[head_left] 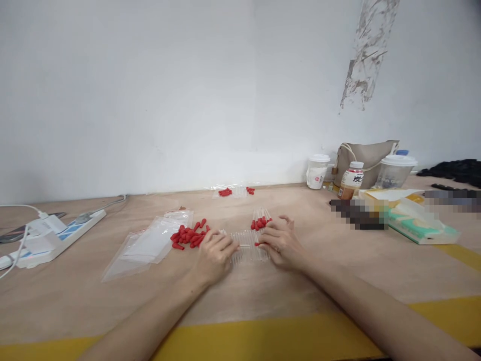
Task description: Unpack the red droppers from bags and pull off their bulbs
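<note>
My left hand (pixel 217 254) is closed in a pinch around a thin clear glass tube (pixel 245 246), which points to the right. Facing the tube's end, my right hand (pixel 282 243) pinches a small red rubber bulb (pixel 257 244); a gap shows between the two. Under both hands lies a row of clear glass tubes (pixel 250 256), partly covered by my fingers. Just beyond my right hand are several droppers with red bulbs (pixel 259 222) fitted on tubes. A heap of loose red bulbs (pixel 187 234) lies beside my left hand, which hides part of it.
Clear plastic bags (pixel 145 245) lie at left, near a white power strip (pixel 71 238). By the wall is a bag with red bulbs (pixel 225 192). At right stand a white cup (pixel 318 173), a bottle (pixel 351 181), a lidded cup (pixel 395 173) and a tissue pack (pixel 421 225).
</note>
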A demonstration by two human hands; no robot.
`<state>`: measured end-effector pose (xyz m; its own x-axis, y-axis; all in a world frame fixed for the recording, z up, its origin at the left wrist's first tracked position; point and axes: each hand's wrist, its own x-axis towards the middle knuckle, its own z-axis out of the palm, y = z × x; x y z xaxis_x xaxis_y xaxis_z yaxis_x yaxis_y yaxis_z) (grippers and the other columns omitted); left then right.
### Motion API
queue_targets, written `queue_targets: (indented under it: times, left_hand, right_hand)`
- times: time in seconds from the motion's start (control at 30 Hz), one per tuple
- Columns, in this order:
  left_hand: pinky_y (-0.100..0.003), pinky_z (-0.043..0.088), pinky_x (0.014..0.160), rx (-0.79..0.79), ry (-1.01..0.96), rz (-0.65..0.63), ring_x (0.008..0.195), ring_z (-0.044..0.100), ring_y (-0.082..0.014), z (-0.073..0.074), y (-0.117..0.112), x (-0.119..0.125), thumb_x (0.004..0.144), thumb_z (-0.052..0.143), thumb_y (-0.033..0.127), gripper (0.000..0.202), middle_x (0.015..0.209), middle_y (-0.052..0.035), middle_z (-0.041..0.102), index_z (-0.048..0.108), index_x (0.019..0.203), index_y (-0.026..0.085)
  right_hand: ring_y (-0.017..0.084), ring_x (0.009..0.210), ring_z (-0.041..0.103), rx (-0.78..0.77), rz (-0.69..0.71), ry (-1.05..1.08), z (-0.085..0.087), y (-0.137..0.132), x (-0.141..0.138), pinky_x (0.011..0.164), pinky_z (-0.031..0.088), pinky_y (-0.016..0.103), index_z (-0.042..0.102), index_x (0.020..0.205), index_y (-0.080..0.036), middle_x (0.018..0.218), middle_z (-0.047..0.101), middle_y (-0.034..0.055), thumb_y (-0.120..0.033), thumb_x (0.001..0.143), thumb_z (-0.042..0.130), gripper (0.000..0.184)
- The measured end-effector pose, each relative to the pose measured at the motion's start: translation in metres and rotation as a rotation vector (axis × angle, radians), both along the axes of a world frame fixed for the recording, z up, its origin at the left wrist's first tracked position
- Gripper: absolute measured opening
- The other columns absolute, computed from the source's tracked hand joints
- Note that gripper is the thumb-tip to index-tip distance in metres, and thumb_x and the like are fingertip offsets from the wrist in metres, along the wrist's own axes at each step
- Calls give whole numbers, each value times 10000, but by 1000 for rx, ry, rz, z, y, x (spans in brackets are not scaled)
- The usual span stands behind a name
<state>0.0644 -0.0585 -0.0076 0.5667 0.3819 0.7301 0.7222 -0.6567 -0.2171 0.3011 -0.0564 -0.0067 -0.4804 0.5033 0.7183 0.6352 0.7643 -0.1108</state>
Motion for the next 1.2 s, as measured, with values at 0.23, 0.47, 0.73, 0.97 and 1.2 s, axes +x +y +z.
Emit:
queue_targets:
  times: [0.23,0.47,0.73,0.97,1.2]
  left_hand:
    - [-235,432,617,-252,-201,103,726,529,-134,8,14,-20,855,363,172,293,865,-48,535,555,1075,199]
    - [-241,431,578,-225,-144,51,675,504,-134,4,21,-8,850,339,162,271,781,-38,496,570,990,185]
    - [-262,440,641,-231,45,-10,719,528,-150,-4,19,2,844,353,122,196,762,-41,547,529,769,165]
    - [-304,461,733,-349,27,-136,836,540,-169,-7,10,5,839,433,228,155,917,-68,553,568,896,177]
    - [-440,368,891,-398,122,-136,1074,460,-270,5,0,-3,719,558,516,444,1123,-91,536,580,1060,232]
  right_hand:
    - [119,597,500,-499,-299,782,1,47,57,570,415,250,588,809,-153,751,609,45,-430,722,511,301]
    - [138,640,570,-669,-381,708,-13,59,69,569,438,230,640,775,-155,721,649,39,-252,631,589,181]
    - [112,503,536,-693,-321,640,-23,61,61,456,397,209,556,689,-166,567,601,9,-395,630,617,244]
    - [118,564,551,-640,-379,473,-20,60,55,523,381,211,628,644,-182,596,633,4,-391,618,619,210]
    - [124,545,535,-659,-382,519,-28,64,56,512,372,217,624,572,-184,557,620,-1,-392,635,591,220]
